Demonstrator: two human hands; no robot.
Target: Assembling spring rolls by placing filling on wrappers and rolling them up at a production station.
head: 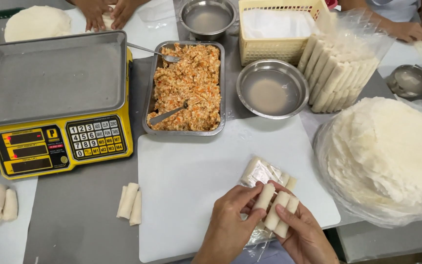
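My left hand (230,225) and my right hand (304,234) meet over the near edge of a white cutting board (191,181). Together they hold three pale rolled wraps (275,208) side by side. My left fingers pinch the leftmost roll; my right thumb presses on the other two. A clear plastic bag (261,172) with more rolls lies under and behind them.
A metal tray of orange-flecked filling (187,88) with two spoons sits behind the board. A yellow scale (54,98) stands left, loose rolls (129,201) near it. A stack of round wrappers (391,151) sits right, bagged rolls (338,68), a water bowl (271,90), a yellow basket (274,29). Other people's hands (106,12) work at the far edge.
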